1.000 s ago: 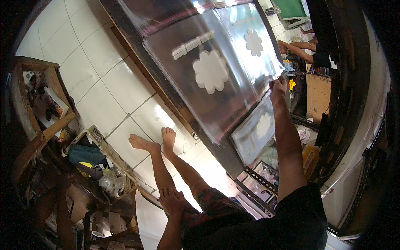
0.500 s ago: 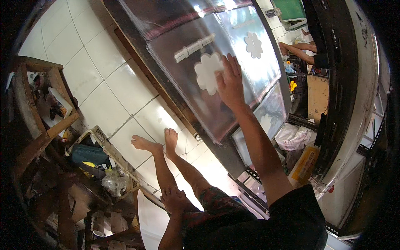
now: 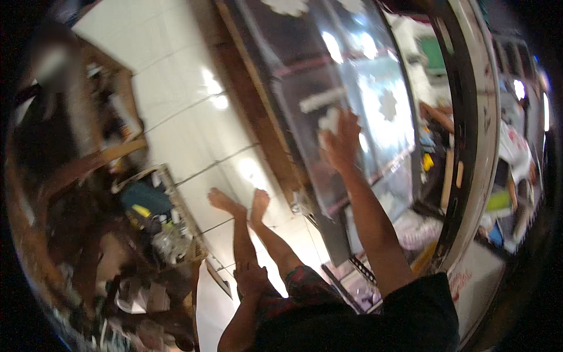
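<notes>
My right hand [image 3: 341,141] is on a shiny clear plastic sheet [image 3: 305,73]. Its fingers are bent and its thumb set against a white flower-shaped piece [image 3: 329,120], which the hand partly covers; motion blurs the grip. A white bar [image 3: 322,100] lies just beyond that piece. Further right is another white flower shape [image 3: 387,105], and one more [image 3: 286,6] shows at the far edge. My left hand [image 3: 251,277] rests on my bent left leg, fingers laid over it and holding nothing.
A cream crate [image 3: 190,226] with a dark teal item and clear plastic stands on the white tiled floor [image 3: 176,117] at left. Wooden framing [image 3: 88,161] borders the left side. Past the work surface, a dark curved rail [image 3: 458,135] separates off another person [image 3: 516,152].
My view has shifted, moving the work surface right and down in the picture. My right hand has slid further over the flower-shaped piece, and its flat fingers have bent. My left hand stays on my leg.
</notes>
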{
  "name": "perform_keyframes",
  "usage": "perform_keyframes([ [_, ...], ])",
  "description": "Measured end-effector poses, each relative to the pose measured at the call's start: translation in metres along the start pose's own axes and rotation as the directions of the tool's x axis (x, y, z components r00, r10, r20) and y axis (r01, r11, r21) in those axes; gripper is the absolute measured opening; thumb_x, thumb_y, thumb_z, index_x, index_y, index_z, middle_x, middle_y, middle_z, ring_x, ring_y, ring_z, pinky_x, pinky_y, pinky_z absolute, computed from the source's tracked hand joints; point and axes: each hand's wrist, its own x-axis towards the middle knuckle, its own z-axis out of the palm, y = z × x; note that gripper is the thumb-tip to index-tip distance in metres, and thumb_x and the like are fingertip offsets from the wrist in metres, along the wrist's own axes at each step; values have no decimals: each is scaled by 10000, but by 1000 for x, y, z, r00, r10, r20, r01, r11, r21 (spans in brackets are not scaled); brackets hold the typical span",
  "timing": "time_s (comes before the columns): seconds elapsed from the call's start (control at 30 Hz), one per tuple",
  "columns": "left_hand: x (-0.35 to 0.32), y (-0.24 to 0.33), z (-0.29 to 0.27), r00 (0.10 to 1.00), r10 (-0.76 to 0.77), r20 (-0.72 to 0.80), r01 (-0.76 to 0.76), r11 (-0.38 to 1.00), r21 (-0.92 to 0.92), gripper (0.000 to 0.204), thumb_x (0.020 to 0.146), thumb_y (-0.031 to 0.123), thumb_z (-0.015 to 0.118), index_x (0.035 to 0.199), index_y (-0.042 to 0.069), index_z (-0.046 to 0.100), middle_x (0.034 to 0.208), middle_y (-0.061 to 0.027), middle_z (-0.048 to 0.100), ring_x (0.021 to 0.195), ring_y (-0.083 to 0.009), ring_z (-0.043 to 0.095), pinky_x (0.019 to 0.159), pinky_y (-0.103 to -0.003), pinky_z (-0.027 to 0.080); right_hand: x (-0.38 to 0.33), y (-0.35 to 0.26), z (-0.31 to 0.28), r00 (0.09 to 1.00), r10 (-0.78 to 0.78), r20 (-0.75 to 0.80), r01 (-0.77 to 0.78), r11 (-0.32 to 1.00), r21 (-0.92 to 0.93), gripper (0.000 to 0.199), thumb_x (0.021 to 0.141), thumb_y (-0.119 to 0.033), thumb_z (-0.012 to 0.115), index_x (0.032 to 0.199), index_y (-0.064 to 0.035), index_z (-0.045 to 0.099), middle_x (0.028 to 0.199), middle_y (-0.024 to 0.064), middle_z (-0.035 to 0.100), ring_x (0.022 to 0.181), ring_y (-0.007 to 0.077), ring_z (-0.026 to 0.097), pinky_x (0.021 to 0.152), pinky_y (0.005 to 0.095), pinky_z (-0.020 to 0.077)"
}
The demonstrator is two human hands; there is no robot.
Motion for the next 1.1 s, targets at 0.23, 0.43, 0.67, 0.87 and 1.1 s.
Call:
perform_keyframes([
  [0.23, -24, 4, -70, 908, 57, -415, -132, 979, -153, 538, 858, 415, 633, 1207, 5, 633, 1249, -241, 581, 1234, -429, 501, 1059, -570, 360, -11, -57, -48, 997, 23, 76, -39, 976, 214, 742, 994, -481, 514, 1553, -43, 300, 1610, 222, 253, 1495, 423, 195, 1213, 564, 142],
  [0.43, -41, 29, -229, 918, -132, -375, -162, 737, -657, 562, 872, 345, 671, 1301, -2, 565, 1376, -253, 504, 1319, -431, 444, 1111, -521, 349, -51, -212, -109, 962, -256, 94, 143, 766, 626, 507, 989, -210, 558, 1420, 34, 451, 1477, 253, 445, 1403, 399, 383, 1179, 466, 280],
  [0.67, -47, 38, -414, 644, -188, -741, -440, 702, -560, 493, 922, 233, 624, 1348, 8, 522, 1394, -196, 508, 1282, -396, 505, 1058, -415, 432, -79, -309, -116, 730, -608, 313, 135, 577, 805, 322, 942, -146, 596, 1226, -2, 642, 1101, 205, 689, 1032, 364, 669, 905, 445, 513],
  [0.87, -53, 14, -531, 460, -247, -853, -506, 717, -480, 494, 918, 216, 639, 1359, 25, 526, 1385, -200, 511, 1271, -379, 523, 1054, -410, 444, -24, -274, -75, 585, -610, 534, 131, 722, 679, 357, 913, -209, 625, 1204, -4, 655, 1041, 204, 716, 1008, 344, 695, 899, 421, 527],
  [1.1, -67, -12, -636, 161, -417, -894, -443, 779, -443, 442, 901, 177, 657, 1297, 5, 564, 1359, -215, 524, 1263, -404, 517, 1062, -437, 431, 144, -213, -24, 650, -496, 576, 146, 825, 546, 365, 929, -128, 608, 1265, 4, 557, 1030, 165, 678, 875, 260, 701, 750, 369, 578],
])
